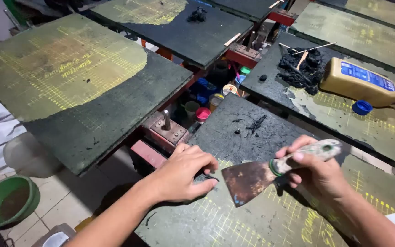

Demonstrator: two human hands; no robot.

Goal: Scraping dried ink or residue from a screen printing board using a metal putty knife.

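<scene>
Right hand [317, 173] closed around the handle of a rusty scraper [270, 170], blade angled low and pointing left, near the left fingertips. Left hand [186, 173] curled, fingertips pinching at black residue on the near pallet [252, 215], likely steadying or picking at it. Surface: dark, tacky coating over a yellow grid. Adjacent pallet holds a lying tan bottle [360, 82] and its blue cap [361, 107]. Green basin [5, 201] on tiled floor.

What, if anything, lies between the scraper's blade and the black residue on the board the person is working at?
Nothing visible does. The right hand holds the scraper with its blade just above the board. The black residue lies farther up the same board, across bare surface. The left hand rests beside the blade, off that line.
</scene>
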